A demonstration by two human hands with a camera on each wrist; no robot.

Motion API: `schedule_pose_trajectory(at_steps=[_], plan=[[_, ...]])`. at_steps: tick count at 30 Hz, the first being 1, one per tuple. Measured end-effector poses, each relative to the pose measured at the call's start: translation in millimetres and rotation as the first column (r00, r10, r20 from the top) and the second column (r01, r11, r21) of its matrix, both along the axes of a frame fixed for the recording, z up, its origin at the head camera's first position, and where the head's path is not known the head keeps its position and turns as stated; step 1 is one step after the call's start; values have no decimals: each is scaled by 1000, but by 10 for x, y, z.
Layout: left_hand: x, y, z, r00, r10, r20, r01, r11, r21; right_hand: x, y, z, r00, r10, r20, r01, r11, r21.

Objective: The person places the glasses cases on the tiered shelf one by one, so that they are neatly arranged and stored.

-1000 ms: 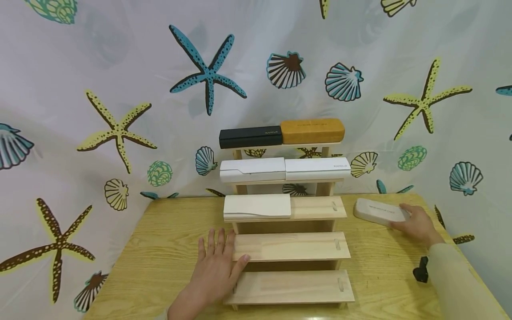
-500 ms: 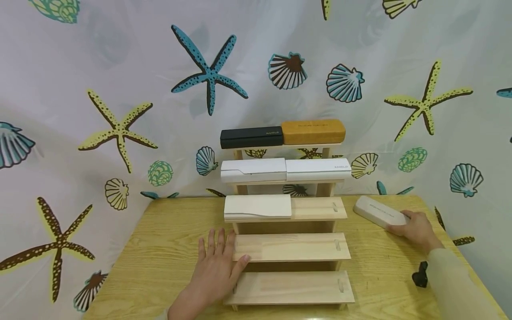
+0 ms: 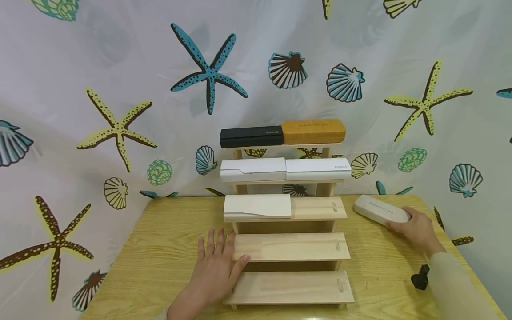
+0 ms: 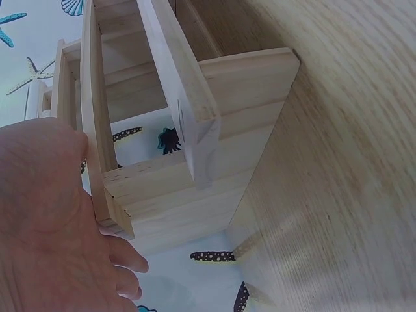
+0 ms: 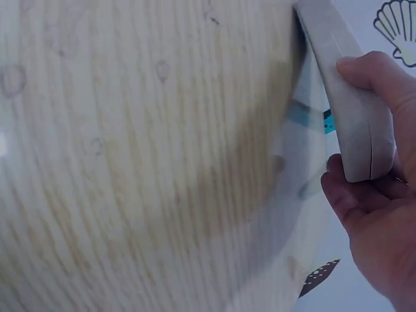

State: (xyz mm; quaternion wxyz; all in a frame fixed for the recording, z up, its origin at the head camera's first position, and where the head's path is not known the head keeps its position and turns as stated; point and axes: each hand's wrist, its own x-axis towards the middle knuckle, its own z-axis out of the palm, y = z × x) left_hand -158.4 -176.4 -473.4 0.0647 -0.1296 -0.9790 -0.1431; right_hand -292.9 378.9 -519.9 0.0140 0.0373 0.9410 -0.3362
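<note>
In the head view my right hand [image 3: 418,229] grips one end of a light grey glasses case [image 3: 380,210], right of the stepped wooden rack [image 3: 292,246]. The right wrist view shows thumb and fingers on opposite sides of this glasses case [image 5: 344,97], close over the tabletop. My left hand [image 3: 214,271] lies with straight, spread fingers at the rack's left end, thumb over the fourth step from the top. From the left wrist view, that hand [image 4: 45,214] touches the end of a step board [image 4: 97,143].
On the top step sit a black case [image 3: 251,137] and an orange-yellow case [image 3: 313,132]. Two white cases [image 3: 253,170] fill the second step, and a cream case [image 3: 257,206] covers the third step's left half. A small black object [image 3: 420,277] lies near the right sleeve.
The grey glasses case has turned slightly in my right hand, its far end shifting a little toward the back. The left hand stays where it was.
</note>
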Motion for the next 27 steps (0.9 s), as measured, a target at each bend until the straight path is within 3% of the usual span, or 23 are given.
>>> schedule_pose_trajectory(at_steps=[5, 12, 27], plan=[[0, 5, 16, 1000, -3, 3, 3, 1000, -2, 58, -2, 131, 998, 36, -58, -34, 999, 32], [11, 7, 18, 1000, 5, 29, -6, 1000, 7, 202, -43, 446, 992, 85, -89, -83, 996, 34], [6, 9, 7, 999, 6, 34, -6, 1000, -2, 491, -9, 900, 980, 145, -134, -154, 987, -54]])
